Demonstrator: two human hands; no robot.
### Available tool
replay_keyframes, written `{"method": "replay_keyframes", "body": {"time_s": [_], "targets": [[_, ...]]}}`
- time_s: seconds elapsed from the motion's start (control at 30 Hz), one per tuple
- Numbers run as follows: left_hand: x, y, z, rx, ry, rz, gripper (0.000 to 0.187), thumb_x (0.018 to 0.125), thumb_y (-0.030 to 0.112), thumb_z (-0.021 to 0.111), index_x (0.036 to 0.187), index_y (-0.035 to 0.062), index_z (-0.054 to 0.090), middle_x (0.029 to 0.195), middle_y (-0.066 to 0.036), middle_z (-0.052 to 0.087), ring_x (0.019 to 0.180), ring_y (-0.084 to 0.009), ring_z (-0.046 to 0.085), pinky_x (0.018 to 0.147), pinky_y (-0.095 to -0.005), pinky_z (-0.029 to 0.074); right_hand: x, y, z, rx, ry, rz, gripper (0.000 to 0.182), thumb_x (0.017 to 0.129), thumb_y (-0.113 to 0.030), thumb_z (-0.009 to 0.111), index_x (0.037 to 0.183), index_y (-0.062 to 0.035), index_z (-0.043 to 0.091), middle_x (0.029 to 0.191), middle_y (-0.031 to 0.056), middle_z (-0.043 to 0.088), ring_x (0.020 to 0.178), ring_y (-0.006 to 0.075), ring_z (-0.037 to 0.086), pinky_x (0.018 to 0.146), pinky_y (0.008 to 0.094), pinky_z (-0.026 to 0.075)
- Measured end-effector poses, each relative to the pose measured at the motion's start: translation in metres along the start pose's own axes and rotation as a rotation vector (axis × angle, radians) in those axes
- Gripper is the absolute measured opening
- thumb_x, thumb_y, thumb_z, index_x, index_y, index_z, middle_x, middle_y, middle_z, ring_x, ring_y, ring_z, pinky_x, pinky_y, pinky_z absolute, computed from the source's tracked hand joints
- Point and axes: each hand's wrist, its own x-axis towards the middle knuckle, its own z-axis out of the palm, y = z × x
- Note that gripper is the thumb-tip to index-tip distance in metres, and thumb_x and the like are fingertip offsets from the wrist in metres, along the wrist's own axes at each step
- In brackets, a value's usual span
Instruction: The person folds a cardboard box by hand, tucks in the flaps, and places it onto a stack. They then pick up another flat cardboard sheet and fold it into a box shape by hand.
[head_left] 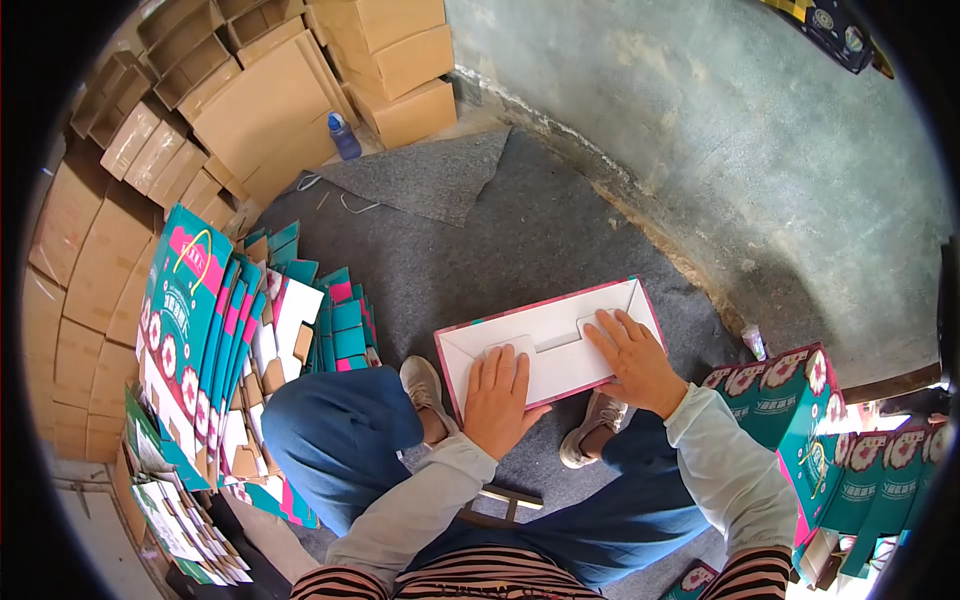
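Note:
A printed gift box (560, 350) sits between my feet with its white flap side facing up and a pink-red edge around it. My left hand (495, 400) lies flat on the left part of the white flaps, fingers stretched out. On the right part, my right hand (630, 355) presses with its fingers spread and the thumb near the front edge. A narrow slot shows between the two hands where the flaps meet. The box's printed sides are mostly hidden from above.
Flattened teal and pink cartons (190, 330) stand stacked at my left. Teal boxes (790, 420) stand at my right. Brown cardboard boxes (260, 110) line the back left, with a blue bottle (344, 136) beside them. A grey wall (700, 130) rises at the right.

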Motion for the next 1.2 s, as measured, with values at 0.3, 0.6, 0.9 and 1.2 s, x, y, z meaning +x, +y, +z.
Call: {"method": "replay_keyframes", "body": {"time_s": [0.3, 0.6, 0.9, 1.2], "targets": [[-0.001, -0.005, 0.011, 0.035, -0.049, 0.059, 0.074, 0.077, 0.048, 0.067, 0.123, -0.0059, 0.049, 0.123, -0.023, 0.051, 0.117, -0.0374, 0.045, 0.1, -0.0504, 0.034, 0.001, 0.006, 0.01, -0.003, -0.026, -0.049, 0.079, 0.064, -0.031, 0.08, 0.133, -0.0086, 0.047, 0.131, 0.0153, 0.047, 0.119, 0.0368, 0.047, 0.093, 0.0438, 0.045], [0.004, -0.008, 0.006, -0.017, -0.133, 0.06, 0.066, 0.076, 0.045, 0.069, 0.117, -0.0045, 0.052, 0.111, -0.018, 0.053, 0.107, -0.0328, 0.049, 0.09, -0.0435, 0.04, 0.003, 0.011, 0.01, 0.03, -0.05, -0.141, 0.068, 0.064, -0.034, 0.079, 0.121, -0.008, 0.053, 0.111, 0.0098, 0.053, 0.103, 0.0288, 0.055, 0.082, 0.0377, 0.049], [-0.009, -0.002, -0.006, -0.088, 0.03, 0.05, 0.064, 0.076, 0.043, 0.07, 0.117, -0.0021, 0.052, 0.118, -0.018, 0.05, 0.113, -0.0341, 0.047, 0.095, -0.0482, 0.036, -0.004, 0.005, -0.008, 0.107, -0.05, -0.112, 0.054, 0.07, -0.032, 0.076, 0.113, -0.0067, 0.056, 0.106, 0.0115, 0.056, 0.101, 0.0284, 0.056, 0.081, 0.0381, 0.048], [-0.03, -0.067, 0.005, -0.626, 0.324, -0.61, 0.069, 0.085, 0.046, 0.061, 0.131, -0.0009, 0.042, 0.135, -0.022, 0.042, 0.125, -0.0361, 0.04, 0.099, -0.0534, 0.032, -0.003, 0.087, 0.045, 0.388, 0.522, 0.562, 0.039, 0.093, -0.038, 0.053, 0.105, -0.0017, 0.062, 0.104, 0.0155, 0.063, 0.097, 0.0337, 0.061, 0.084, 0.0391, 0.047]]}}
